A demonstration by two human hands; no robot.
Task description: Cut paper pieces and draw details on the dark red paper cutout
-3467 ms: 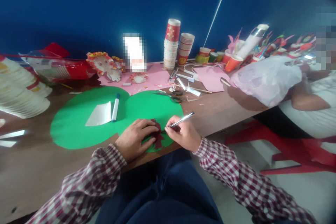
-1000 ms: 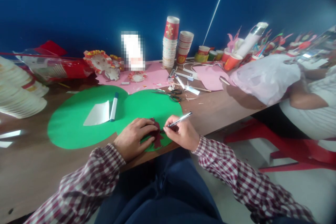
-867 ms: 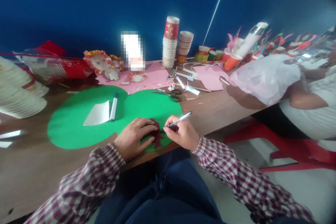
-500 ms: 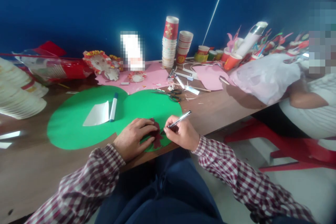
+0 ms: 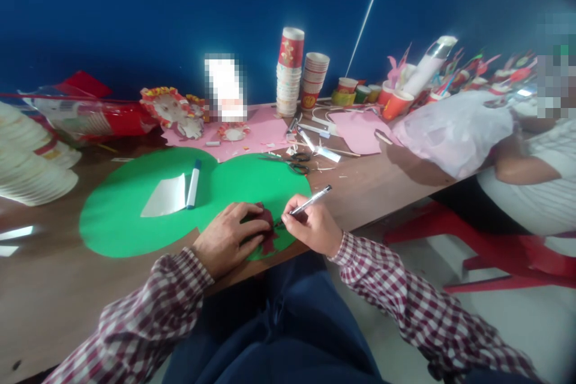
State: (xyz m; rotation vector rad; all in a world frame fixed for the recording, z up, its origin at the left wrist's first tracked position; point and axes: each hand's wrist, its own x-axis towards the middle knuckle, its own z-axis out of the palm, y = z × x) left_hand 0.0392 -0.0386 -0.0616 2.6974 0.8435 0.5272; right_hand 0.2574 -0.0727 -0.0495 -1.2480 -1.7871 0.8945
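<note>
My left hand [image 5: 229, 237] lies with its fingers pressed flat on a dark red paper cut-out [image 5: 269, 234], which rests on a green paper circle [image 5: 258, 183] near the table's front edge. My right hand [image 5: 310, 227] is closed round a silver pen [image 5: 310, 200], its tip touching the right edge of the cut-out. A second, larger green paper circle [image 5: 128, 216] overlaps the first on the left. On it lie a white paper piece [image 5: 165, 197] and a blue-capped marker [image 5: 193, 176].
Black scissors [image 5: 294, 163] and paper scraps lie behind the green circles on pink sheets [image 5: 265, 130]. Stacked paper cups [image 5: 288, 72] stand by the blue wall. Paper plates [image 5: 31, 159] pile up at left. Another person's arm [image 5: 524, 171] rests by a plastic bag [image 5: 454, 129] at right.
The pen has shifted slightly, with its tip still at the cut-out's edge. My left hand stays pressed on the cut-out.
</note>
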